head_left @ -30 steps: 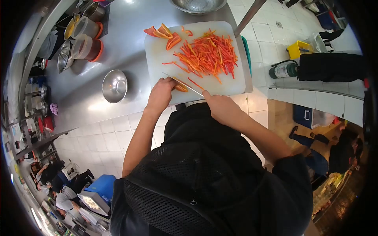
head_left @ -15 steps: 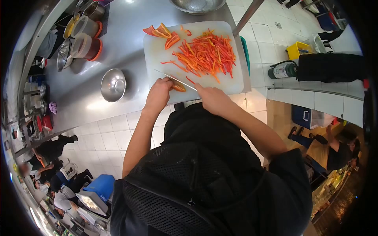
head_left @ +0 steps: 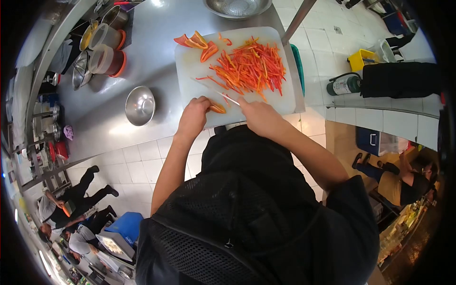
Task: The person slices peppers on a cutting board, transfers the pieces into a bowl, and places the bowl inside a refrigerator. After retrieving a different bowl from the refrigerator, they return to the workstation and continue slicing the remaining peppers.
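A white cutting board (head_left: 190, 64) lies on the steel table, with a heap of thin red and orange pepper strips (head_left: 251, 66) on it. Larger pepper pieces (head_left: 194, 42) rest at its far left corner. My left hand (head_left: 194, 115) is closed on an orange pepper piece (head_left: 217, 108) near the board's front edge. My right hand (head_left: 257, 115) grips a knife (head_left: 216, 91), whose blade points left and away, just beyond that piece. A few strips lie beside the blade.
A small steel bowl (head_left: 140, 106) stands left of the board, a large perforated bowl (head_left: 237, 7) beyond it. Plastic tubs (head_left: 104, 61) sit at the far left. A metal post (head_left: 299, 21) rises by the board's far right corner. Other people are at lower left and right.
The knife blade has moved slightly away from the pepper piece held by my left hand. The view has shifted a little. At lower left, a person in dark trousers has come further into view.
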{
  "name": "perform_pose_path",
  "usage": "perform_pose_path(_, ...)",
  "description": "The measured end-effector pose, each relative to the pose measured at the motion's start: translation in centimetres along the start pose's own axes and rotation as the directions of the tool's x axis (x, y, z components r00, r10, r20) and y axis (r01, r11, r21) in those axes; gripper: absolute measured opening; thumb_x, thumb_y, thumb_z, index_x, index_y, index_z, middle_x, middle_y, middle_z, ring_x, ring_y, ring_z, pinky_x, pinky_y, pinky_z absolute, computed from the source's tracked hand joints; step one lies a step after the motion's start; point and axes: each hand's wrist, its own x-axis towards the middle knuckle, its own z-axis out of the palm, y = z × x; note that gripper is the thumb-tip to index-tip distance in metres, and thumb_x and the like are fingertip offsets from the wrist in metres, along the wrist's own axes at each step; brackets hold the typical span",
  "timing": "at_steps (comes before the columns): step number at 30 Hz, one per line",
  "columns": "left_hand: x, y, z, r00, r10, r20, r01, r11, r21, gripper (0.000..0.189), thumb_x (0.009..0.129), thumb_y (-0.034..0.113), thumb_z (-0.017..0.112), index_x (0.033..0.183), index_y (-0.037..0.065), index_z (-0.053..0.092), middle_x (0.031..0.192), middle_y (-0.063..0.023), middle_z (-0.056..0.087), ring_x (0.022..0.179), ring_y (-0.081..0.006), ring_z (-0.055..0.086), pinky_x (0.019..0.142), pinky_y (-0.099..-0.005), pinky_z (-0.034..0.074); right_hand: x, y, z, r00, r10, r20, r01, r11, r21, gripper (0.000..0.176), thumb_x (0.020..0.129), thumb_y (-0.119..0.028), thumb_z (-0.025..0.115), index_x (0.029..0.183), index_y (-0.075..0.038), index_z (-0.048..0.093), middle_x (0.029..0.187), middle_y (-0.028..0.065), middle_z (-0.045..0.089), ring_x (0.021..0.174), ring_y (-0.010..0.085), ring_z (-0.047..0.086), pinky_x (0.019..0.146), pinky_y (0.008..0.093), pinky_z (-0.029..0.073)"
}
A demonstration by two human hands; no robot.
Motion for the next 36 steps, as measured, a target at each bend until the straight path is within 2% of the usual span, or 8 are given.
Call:
perform_pose_path(6, -0.4, 0.3, 0.1, 1.0, -0.013, -0.012, 0.013, 1.0, -0.026, 0.022, 0.088, -0.004, 0.061, 0.104, 0.002, 0.074, 0.105, -0.0122, 0.069, 0.097, -0.035, 0.063, 0.088, -0.0441, 0.054, -2.8, 0.8, 1.8, 0.97, 0.135, 0.204, -0.136, 0.991, -0.009, 0.036, 0.089, 0.0, 0.054, 0.125, 0.004, 0.052, 0.093, 0.0269, 0.07, 0.089, 0.045, 0.07, 0.081, 0.0541, 0.055)
perform_pose_path(8, -0.2, 0.2, 0.1, 1.0, -0.01, -0.012, 0.01, 1.0, -0.019, 0.021, 0.088, -0.004, 0.061, 0.104, 0.002, 0.074, 0.105, -0.0122, 0.069, 0.097, -0.0349, 0.063, 0.088, -0.0441, 0.054, -0.2, 2.0, 3.4, 0.998, -0.062, -0.014, 0.063, 0.997, 0.046, 0.032, 0.099, -0.009, 0.054, 0.128, 0.002, 0.049, 0.09, 0.0282, 0.069, 0.088, 0.0475, 0.068, 0.077, 0.0574, 0.052)
perform_pose_path(12, -0.2, -0.3, 0.1, 1.0, 0.01, -0.02, -0.01, 0.999, -0.042, 0.022, 0.088, -0.004, 0.061, 0.104, 0.003, 0.075, 0.105, -0.012, 0.069, 0.097, -0.0351, 0.063, 0.088, -0.0442, 0.054, 0.8, 0.9, 0.9, 0.995, 0.014, -0.094, -0.012, 1.0, 0.023, 0.032, 0.099, -0.011, 0.054, 0.128, 0.002, 0.049, 0.089, 0.0283, 0.069, 0.089, 0.0479, 0.067, 0.077, 0.058, 0.052)
perform_pose_path(14, -0.4, -0.1, 0.4, 1.0, -0.016, -0.012, 0.016, 0.999, -0.051, 0.022, 0.089, -0.003, 0.061, 0.105, 0.003, 0.075, 0.104, -0.0121, 0.069, 0.098, -0.0354, 0.063, 0.088, -0.0443, 0.054, -2.2, -0.4, -1.6, 0.99, 0.072, 0.121, -0.072, 0.997, -0.006, 0.033, 0.099, -0.012, 0.056, 0.128, 0.002, 0.048, 0.09, 0.0286, 0.068, 0.089, 0.0484, 0.067, 0.077, 0.0579, 0.052)
perform_pose_path(18, -0.6, 0.1, 0.3, 0.999, -0.016, -0.035, 0.014, 0.999, -0.042, 0.02, 0.089, -0.002, 0.061, 0.103, 0.002, 0.074, 0.104, -0.0121, 0.069, 0.097, -0.0354, 0.063, 0.088, -0.0442, 0.054, -2.6, 0.5, 1.6, 0.971, 0.113, 0.213, -0.125, 0.991, 0.046, 0.034, 0.091, 0.0, 0.053, 0.125, 0.004, 0.051, 0.095, 0.0287, 0.07, 0.092, 0.0473, 0.069, 0.081, 0.0562, 0.054)
perform_pose_path(26, -1.4, 0.3, 0.4, 1.0, -0.002, 0.007, 0.002, 0.999, 0.047, 0.021, 0.09, -0.001, 0.063, 0.106, 0.004, 0.075, 0.107, -0.0104, 0.069, 0.101, -0.033, 0.064, 0.089, -0.0431, 0.054, 1.8, 2.2, 4.1, 0.991, 0.099, -0.091, -0.07, 0.958, 0.277, 0.023, 0.097, -0.007, 0.055, 0.118, 0.0, 0.051, 0.101, 0.0272, 0.069, 0.096, 0.0475, 0.068, 0.085, 0.0573, 0.052)
perform_pose_path(29, -2.4, 0.8, 0.9, 0.993, 0.029, -0.111, -0.02, 0.997, 0.08, 0.031, 0.082, -0.007, 0.058, 0.107, 0.005, 0.073, 0.11, -0.0061, 0.067, 0.098, -0.031, 0.061, 0.089, -0.041, 0.054, 0.4, 3.4, 2.6, 0.974, 0.117, -0.195, -0.09, 0.986, 0.141, 0.026, 0.095, -0.004, 0.054, 0.12, 0.0, 0.049, 0.103, 0.027, 0.069, 0.095, 0.0475, 0.068, 0.082, 0.0569, 0.053)
perform_pose_path(36, -1.9, 0.7, 1.2, 0.996, 0.004, -0.093, 0.004, 0.997, 0.079, 0.034, 0.082, -0.009, 0.056, 0.109, 0.004, 0.072, 0.109, -0.0075, 0.068, 0.099, -0.0319, 0.062, 0.09, -0.0414, 0.055, -1.7, 0.1, 2.0, 0.992, -0.004, -0.127, 0.008, 0.999, 0.037, 0.033, 0.095, -0.002, 0.051, 0.127, -0.001, 0.047, 0.095, 0.0277, 0.068, 0.086, 0.0489, 0.067, 0.076, 0.0573, 0.052)
